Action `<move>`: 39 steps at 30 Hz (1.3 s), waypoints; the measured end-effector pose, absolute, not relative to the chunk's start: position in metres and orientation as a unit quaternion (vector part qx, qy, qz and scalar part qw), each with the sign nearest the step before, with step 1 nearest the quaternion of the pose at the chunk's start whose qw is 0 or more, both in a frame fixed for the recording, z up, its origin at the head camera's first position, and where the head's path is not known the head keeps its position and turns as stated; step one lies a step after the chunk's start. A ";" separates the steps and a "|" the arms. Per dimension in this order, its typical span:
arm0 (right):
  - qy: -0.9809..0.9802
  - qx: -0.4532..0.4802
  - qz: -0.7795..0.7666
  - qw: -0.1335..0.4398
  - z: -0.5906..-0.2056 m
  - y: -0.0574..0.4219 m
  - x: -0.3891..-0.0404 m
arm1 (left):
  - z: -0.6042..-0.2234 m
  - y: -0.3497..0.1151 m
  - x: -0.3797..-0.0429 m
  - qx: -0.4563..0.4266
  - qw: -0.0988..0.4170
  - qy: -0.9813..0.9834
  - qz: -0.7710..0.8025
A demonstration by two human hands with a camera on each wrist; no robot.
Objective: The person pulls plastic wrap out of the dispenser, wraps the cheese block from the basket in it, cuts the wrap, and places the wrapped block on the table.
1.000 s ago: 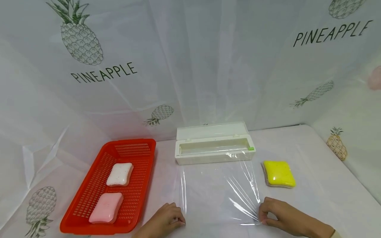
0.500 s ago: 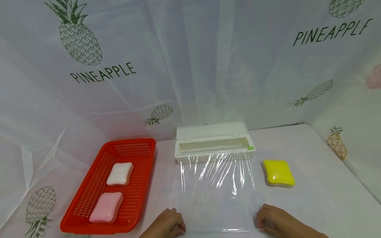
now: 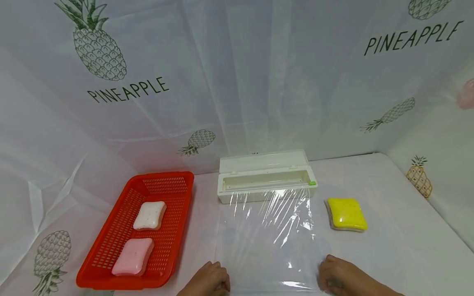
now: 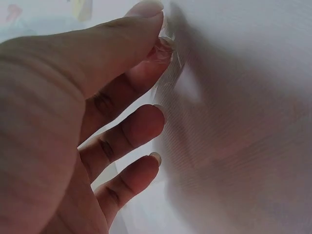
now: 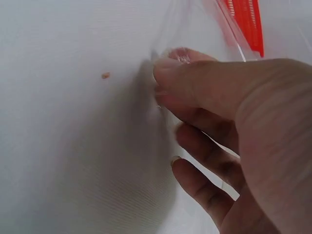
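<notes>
A sheet of clear plastic wrap (image 3: 266,250) stretches from the front of a white wrap dispenser box (image 3: 226,197) toward the near side of the table. My left hand (image 3: 209,280) pinches the sheet's near left corner between thumb and index finger, its other fingers loosely bent in the left wrist view. At the near right corner, my right hand (image 3: 342,277) pinches the film between thumb and fingertips, with film (image 5: 181,54) showing around them. The dispenser's lid (image 3: 263,162) stands raised, and a small green slider (image 3: 312,183) sits at its right end.
Left of the film stands a red perforated basket (image 3: 182,230) holding a white block (image 3: 149,215) and a pink block (image 3: 133,256), both pillow-shaped. A similar yellow block (image 3: 347,213) lies on the table to the right. A pineapple-print curtain (image 3: 259,82) rises behind the dispenser.
The film has been drawn farther toward the near edge, and its creases have shifted. Both hands have moved slightly nearer, each keeping its corner.
</notes>
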State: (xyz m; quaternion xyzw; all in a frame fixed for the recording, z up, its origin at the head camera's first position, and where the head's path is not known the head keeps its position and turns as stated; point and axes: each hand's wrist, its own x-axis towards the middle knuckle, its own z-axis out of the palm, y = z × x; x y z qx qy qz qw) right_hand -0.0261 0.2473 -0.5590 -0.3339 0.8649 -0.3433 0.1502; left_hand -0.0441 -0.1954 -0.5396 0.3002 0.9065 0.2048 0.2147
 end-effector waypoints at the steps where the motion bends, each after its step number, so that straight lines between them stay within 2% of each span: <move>1: 0.863 -0.348 -0.340 0.137 -0.561 0.248 -0.026 | -0.540 -0.195 -0.044 0.305 0.211 0.906 0.203; 5: 0.859 -0.378 -0.328 0.108 -0.564 0.249 -0.026 | -0.543 -0.195 -0.043 0.312 0.204 0.906 0.201; 10: 0.866 -0.362 -0.323 0.126 -0.562 0.250 -0.027 | -0.540 -0.201 -0.042 0.312 0.207 0.908 0.189; 15: 0.867 -0.356 -0.328 0.121 -0.559 0.249 -0.026 | -0.510 -0.213 -0.044 0.262 0.216 0.917 0.211; 17: 0.864 -0.373 -0.323 0.103 -0.559 0.249 -0.027 | -0.490 -0.221 -0.047 0.234 0.219 0.921 0.223; 21: 0.858 -0.400 -0.314 0.078 -0.562 0.249 -0.028 | -0.455 -0.245 -0.054 0.222 0.156 0.938 0.216; 24: 0.852 -0.427 -0.301 0.036 -0.567 0.252 -0.029 | -0.438 -0.265 -0.061 0.198 0.072 0.960 0.182; 26: 0.848 -0.440 -0.296 0.012 -0.570 0.253 -0.029 | -0.430 -0.278 -0.067 0.165 0.033 0.973 0.158; 29: 0.843 -0.455 -0.286 -0.026 -0.574 0.253 -0.029 | -0.427 -0.299 -0.077 0.128 0.014 0.983 0.128; 33: 0.847 -0.454 -0.274 -0.035 -0.575 0.253 -0.030 | -0.430 -0.329 -0.090 0.105 0.025 0.989 0.104; 39: 0.850 -0.447 -0.277 -0.020 -0.573 0.251 -0.029 | -0.434 -0.361 -0.102 0.048 0.106 0.989 0.089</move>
